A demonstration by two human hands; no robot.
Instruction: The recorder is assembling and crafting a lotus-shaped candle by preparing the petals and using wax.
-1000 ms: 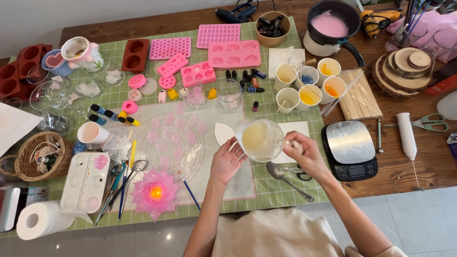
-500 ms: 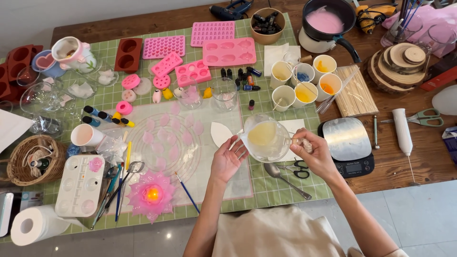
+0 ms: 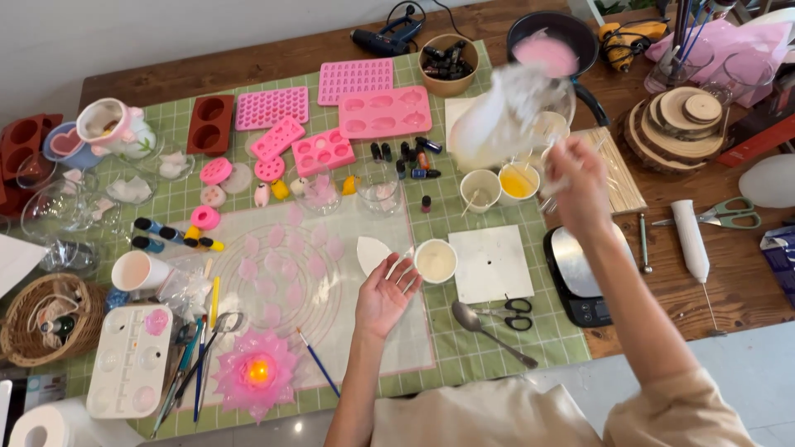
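Observation:
My right hand (image 3: 575, 178) is raised over the back right of the table, shut on the handle of a clear glass jug (image 3: 505, 116) that is motion-blurred and tilted above several small paper cups (image 3: 517, 182). Palm up, my left hand (image 3: 385, 290) rests on the green grid mat (image 3: 447, 356) with fingers spread, holding nothing. Its fingertips are beside a small white cup of cream liquid (image 3: 436, 261) and a white petal-shaped piece (image 3: 371, 252).
A black pot of pink wax (image 3: 553, 45) stands at the back right. Pink silicone moulds (image 3: 385, 112), a clear dish with pink petals (image 3: 277, 277), a lit pink lotus candle (image 3: 255, 372), a white square tile (image 3: 490, 263), a scale (image 3: 575, 277), spoon (image 3: 489, 327) and scissors (image 3: 513, 310) crowd the mat.
My right hand has swung the jug up from the middle of the mat toward the back right. The small white cup now stands uncovered beside my open left hand.

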